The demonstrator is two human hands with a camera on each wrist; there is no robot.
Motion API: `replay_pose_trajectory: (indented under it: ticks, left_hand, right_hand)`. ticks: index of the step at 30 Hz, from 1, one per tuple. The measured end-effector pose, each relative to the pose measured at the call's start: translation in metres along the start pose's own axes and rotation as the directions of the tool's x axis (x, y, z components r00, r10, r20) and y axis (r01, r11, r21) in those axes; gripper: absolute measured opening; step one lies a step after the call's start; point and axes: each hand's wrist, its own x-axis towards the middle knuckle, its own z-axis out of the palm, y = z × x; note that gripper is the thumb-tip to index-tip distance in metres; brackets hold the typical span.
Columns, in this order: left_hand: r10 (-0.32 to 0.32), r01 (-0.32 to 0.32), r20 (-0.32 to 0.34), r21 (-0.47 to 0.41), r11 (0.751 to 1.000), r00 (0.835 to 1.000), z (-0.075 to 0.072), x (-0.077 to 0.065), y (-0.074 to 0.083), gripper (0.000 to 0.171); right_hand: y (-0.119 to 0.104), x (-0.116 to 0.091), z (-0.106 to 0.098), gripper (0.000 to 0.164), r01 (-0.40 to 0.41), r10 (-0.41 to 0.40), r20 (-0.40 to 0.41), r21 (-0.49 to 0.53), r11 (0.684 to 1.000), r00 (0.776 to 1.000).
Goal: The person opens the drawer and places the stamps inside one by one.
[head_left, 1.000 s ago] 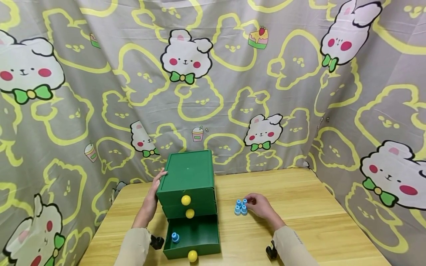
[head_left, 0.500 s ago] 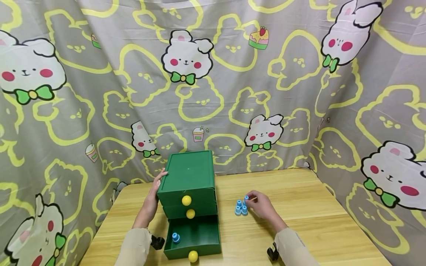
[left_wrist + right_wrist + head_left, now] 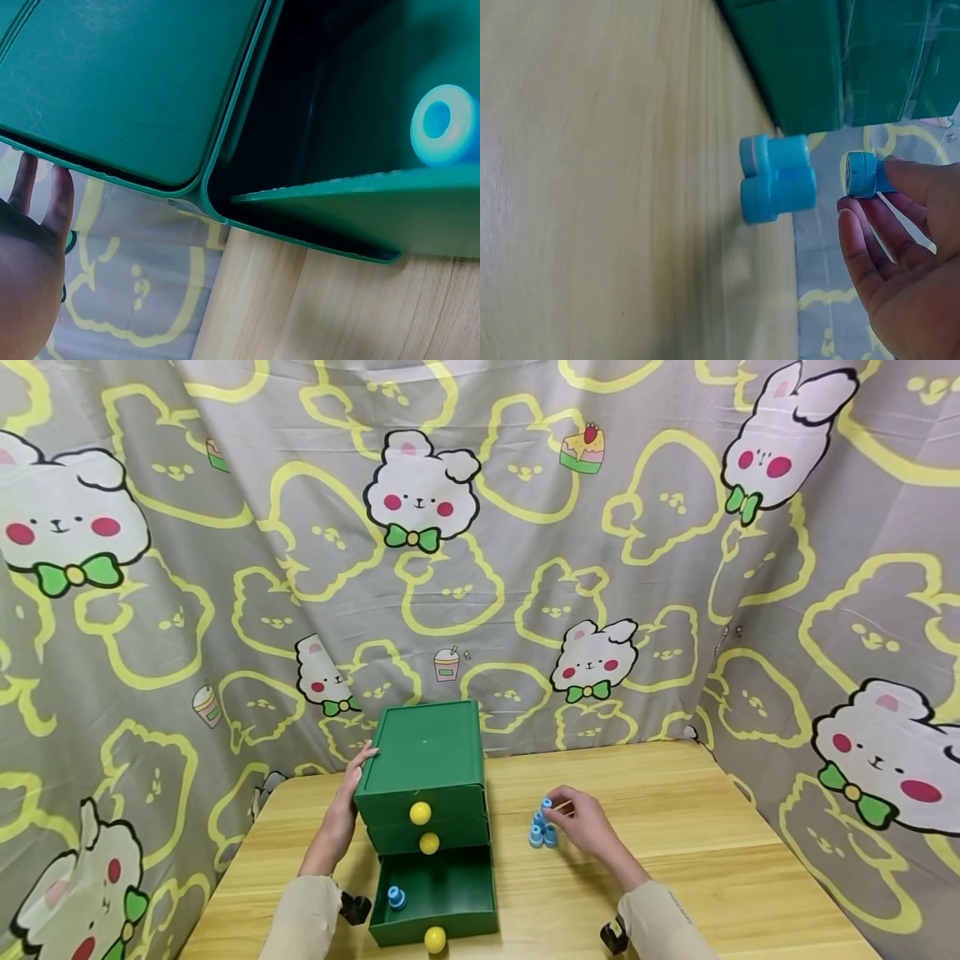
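My right hand (image 3: 581,820) pinches a small blue stepped cylinder (image 3: 862,175) between thumb and fingers, held up off the table. Just below it, several matching blue cylinders (image 3: 536,837) stand close together on the wood; two of them (image 3: 784,190) show plainly in the right wrist view. My left hand (image 3: 341,814) rests along the left side of a green drawer box (image 3: 427,743), its straight fingers (image 3: 58,201) touching the box's edge. The bottom drawer (image 3: 468,881) is pulled out. Inside it, near the left wall, stands another blue cylinder (image 3: 396,897).
Yellow round knobs (image 3: 421,813) stick out from the drawer fronts, and the two upper drawers are closed. The wooden table (image 3: 645,785) extends right of the box. A patterned curtain (image 3: 465,568) hangs behind and at the sides.
My right hand has lifted one blue cylinder from the back of the group and moved it slightly left. The left hand and the drawer box keep their places.
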Motion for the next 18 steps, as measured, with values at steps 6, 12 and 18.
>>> replay_pose_trajectory:
  ticks: [6,12,18]
  left_hand:
    - [0.002,-0.002,0.0,0.005,1.0,1.0,0.0,0.0,0.0,0.055]
    - [0.001,-0.001,0.0,0.002,1.0,1.0,0.0,0.0,0.0,0.056]
    - [0.005,-0.005,-0.001,-0.008,1.0,1.0,0.0,0.0,-0.001,0.055]
  right_hand:
    - [-0.012,-0.007,0.0,0.011,0.058,-0.058,0.054,0.002,0.998,0.997]
    - [-0.021,-0.013,0.002,0.009,0.112,-0.114,0.107,0.019,0.993,0.988]
    - [-0.029,-0.018,0.004,0.009,0.145,-0.151,0.16,0.051,0.988,0.975]
